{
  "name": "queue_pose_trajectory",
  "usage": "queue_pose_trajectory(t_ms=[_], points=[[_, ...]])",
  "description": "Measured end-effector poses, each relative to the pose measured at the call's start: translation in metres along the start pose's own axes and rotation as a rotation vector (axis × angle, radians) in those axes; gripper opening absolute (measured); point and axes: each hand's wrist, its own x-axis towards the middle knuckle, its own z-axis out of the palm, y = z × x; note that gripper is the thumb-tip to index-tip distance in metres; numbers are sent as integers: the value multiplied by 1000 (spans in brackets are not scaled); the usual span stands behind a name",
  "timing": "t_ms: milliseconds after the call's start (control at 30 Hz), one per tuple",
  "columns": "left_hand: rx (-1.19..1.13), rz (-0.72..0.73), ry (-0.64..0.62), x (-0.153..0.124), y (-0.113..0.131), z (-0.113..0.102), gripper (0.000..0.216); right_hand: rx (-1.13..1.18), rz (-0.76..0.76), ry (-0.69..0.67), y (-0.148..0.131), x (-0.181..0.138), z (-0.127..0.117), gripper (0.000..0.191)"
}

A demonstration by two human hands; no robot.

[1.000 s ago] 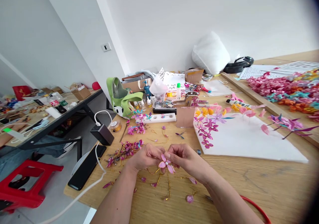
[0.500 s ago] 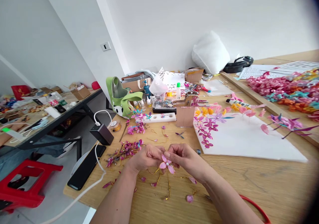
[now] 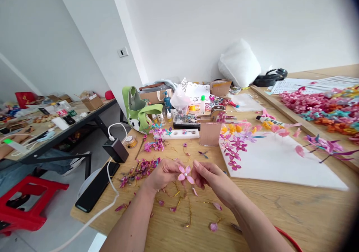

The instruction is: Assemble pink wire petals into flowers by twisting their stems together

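My left hand (image 3: pixel 164 173) pinches a small pink flower (image 3: pixel 184 174) with a pearl centre, held a little above the wooden table (image 3: pixel 294 203). My right hand (image 3: pixel 211 177) is right beside the flower, its fingers curled and its fingertips at the petals; whether it grips the flower I cannot tell. Loose pink petals (image 3: pixel 213 226) and gold wire pieces (image 3: pixel 190 211) lie on the table under my hands. A bunch of purple flowers (image 3: pixel 140 169) lies to the left of my left hand.
A white sheet (image 3: pixel 277 160) with finished flowers lies to the right. A phone (image 3: pixel 97 186), a charger block (image 3: pixel 115 150) and its white cable sit near the left edge. A green bag (image 3: pixel 137 110), glue bottles and boxes crowd the back. A red stool (image 3: pixel 28 207) stands on the floor.
Both hands have lifted the pink flower slightly up and away from me. My right hand's fingers have loosened from over the flower to its side.
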Motion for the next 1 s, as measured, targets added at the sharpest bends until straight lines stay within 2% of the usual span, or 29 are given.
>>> queue_pose_trajectory(t_ms=[167, 233, 433, 633, 1000], points=[[-23, 9, 76, 1, 2, 0, 26, 83, 66, -155, -4, -6, -2, 45], [-39, -8, 80, 0, 2, 0, 26, 53, 51, -150, -5, -7, -3, 42], [-14, -13, 44, -1, 0, -1, 23, 1, 2, -101, -6, -5, -3, 45], [-11, -6, 67, -1, -1, -1, 23, -46, -34, -77, -9, -5, -1, 45], [-61, 43, 43, -1, -2, 0, 16, -17, -40, -94, -6, -6, -1, 42]])
